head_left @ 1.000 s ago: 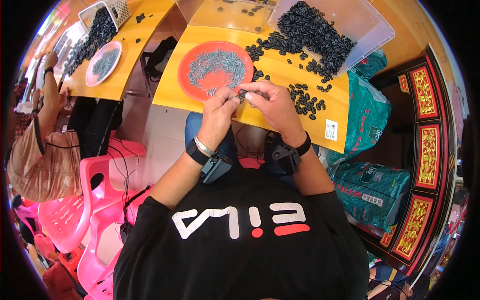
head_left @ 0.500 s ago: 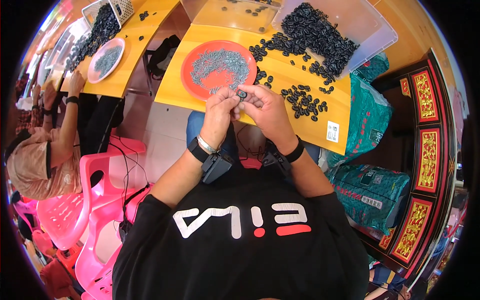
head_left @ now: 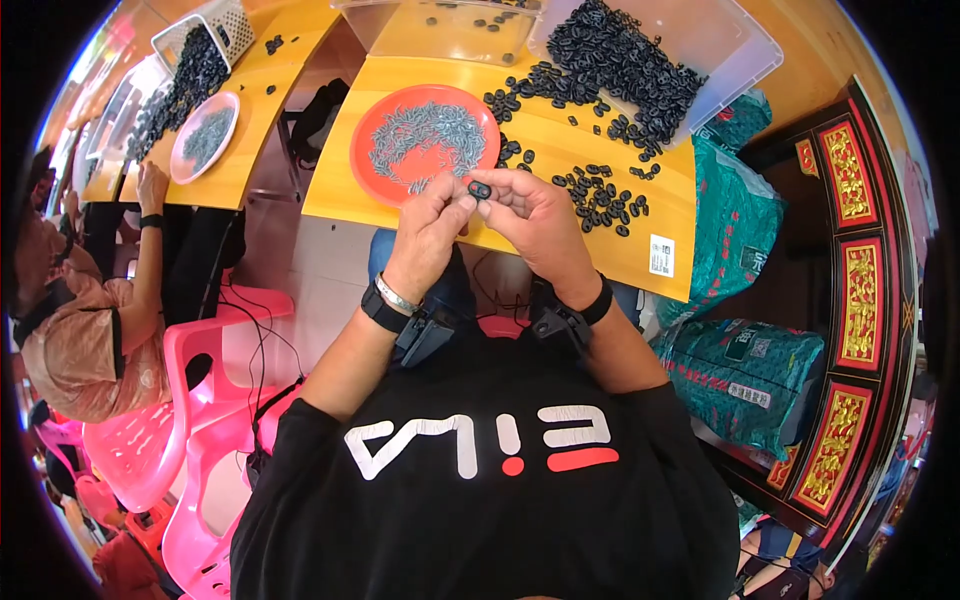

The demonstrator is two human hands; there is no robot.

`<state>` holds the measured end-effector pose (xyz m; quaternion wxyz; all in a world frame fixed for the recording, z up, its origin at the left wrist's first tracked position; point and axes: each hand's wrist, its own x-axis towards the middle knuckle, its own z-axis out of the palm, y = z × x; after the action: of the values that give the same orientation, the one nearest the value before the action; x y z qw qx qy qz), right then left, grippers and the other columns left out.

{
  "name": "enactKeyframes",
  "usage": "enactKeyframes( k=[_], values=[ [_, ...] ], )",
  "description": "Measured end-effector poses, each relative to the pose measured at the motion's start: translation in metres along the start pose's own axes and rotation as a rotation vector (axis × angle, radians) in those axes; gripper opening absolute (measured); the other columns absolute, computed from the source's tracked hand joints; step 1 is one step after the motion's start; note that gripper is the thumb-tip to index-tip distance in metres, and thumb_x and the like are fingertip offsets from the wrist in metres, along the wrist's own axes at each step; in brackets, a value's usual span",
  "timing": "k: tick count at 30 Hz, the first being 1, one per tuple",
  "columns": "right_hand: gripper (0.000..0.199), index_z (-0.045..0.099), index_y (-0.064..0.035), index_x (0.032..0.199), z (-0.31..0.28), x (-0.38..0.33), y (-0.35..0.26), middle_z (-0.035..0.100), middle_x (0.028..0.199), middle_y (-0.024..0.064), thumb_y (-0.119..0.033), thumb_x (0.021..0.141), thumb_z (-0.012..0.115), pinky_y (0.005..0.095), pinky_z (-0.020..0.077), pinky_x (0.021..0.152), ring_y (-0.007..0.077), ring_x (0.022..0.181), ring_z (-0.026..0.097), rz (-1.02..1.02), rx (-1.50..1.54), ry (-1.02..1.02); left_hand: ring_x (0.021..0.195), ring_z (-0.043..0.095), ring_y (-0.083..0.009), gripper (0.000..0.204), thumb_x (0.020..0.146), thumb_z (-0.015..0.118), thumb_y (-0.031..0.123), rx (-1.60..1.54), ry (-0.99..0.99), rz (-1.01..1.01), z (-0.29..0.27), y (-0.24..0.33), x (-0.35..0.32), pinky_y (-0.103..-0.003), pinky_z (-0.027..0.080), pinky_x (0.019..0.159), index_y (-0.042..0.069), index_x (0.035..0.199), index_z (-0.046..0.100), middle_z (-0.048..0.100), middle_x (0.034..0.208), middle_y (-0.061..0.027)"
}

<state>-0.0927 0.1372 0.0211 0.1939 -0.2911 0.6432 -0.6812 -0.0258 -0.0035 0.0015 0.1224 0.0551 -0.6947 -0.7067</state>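
A small black oval piece with two holes [head_left: 480, 190] is held just over the table's front edge. My right hand [head_left: 541, 228] pinches it from the right with thumb and forefinger. From the other side, the thumb and fingers of my left hand [head_left: 425, 235] close on its left edge; whether a tiny part is also between them is hidden. Right behind my hands sits a red plate [head_left: 364, 170] with many small grey screw-like pieces [head_left: 455, 128]. Loose black oval pieces [head_left: 605, 205] lie to the right of my hands.
A clear plastic bin [head_left: 755, 75] lies tipped, black pieces spilling from it. Another clear container [head_left: 430, 35] stands at the back. Teal bags [head_left: 735, 230] flank the table's right side. At left, a person [head_left: 95, 340] works at another table near pink chairs [head_left: 190, 440].
The view has shifted slightly, so the table sits a little left and lower. Both hands stay together at the black piece, which has turned slightly. The person at left has moved an arm.
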Motion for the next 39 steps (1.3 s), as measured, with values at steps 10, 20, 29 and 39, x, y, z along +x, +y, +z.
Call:
enactKeyframes(
  k=[10, 20, 29, 39],
  values=[
    [0.028, 0.06, 0.0027, 0.11, -0.005, -0.002, -0.009, 0.066, 0.09, 0.0048, 0.003, 0.083, 0.058, 0.0208, 0.0491, 0.072, 0.0071, 0.08, 0.061, 0.04, 0.098, 0.027, 0.06, 0.044, -0.0074, 0.007, 0.084, 0.053, 0.007, -0.059, 0.009, 0.026, 0.006, 0.006, -0.002, -0.023, 0.039, 0.055, 0.002, 0.081, 0.05, 0.047, 0.066, -0.0001],
    [0.03, 0.059, 0.0021, 0.114, -0.006, -0.005, -0.008, 0.065, 0.093, 0.0028, 0.004, 0.084, 0.056, 0.0197, 0.0478, 0.073, 0.0064, 0.084, 0.06, 0.045, 0.083, -0.027, 0.061, 0.045, -0.0079, 0.008, 0.084, 0.051, 0.008, -0.086, -0.041, 0.055, 0.002, 0.007, -0.003, -0.023, 0.039, 0.055, 0.002, 0.079, 0.05, 0.047, 0.066, -0.0004],
    [0.031, 0.058, 0.0025, 0.114, -0.006, -0.005, -0.011, 0.066, 0.097, 0.005, 0.004, 0.084, 0.056, 0.0205, 0.0484, 0.074, 0.0072, 0.084, 0.061, 0.052, 0.014, -0.033, 0.059, 0.046, -0.0087, 0.008, 0.083, 0.051, 0.007, -0.079, -0.024, 0.043, 0.003, 0.007, -0.003, -0.024, 0.041, 0.054, 0.001, 0.077, 0.049, 0.047, 0.065, -0.0011],
    [0.025, 0.062, 0.0021, 0.108, -0.005, -0.005, -0.012, 0.066, 0.088, 0.0044, 0.001, 0.084, 0.058, 0.0211, 0.0494, 0.071, 0.0072, 0.078, 0.061, 0.046, 0.04, 0.0, 0.058, 0.047, -0.0096, 0.008, 0.081, 0.052, 0.006, 0.005, -0.03, 0.056, 0.002, 0.01, -0.004, -0.025, 0.041, 0.054, 0.0, 0.077, 0.048, 0.047, 0.063, -0.0024]
  ],
)
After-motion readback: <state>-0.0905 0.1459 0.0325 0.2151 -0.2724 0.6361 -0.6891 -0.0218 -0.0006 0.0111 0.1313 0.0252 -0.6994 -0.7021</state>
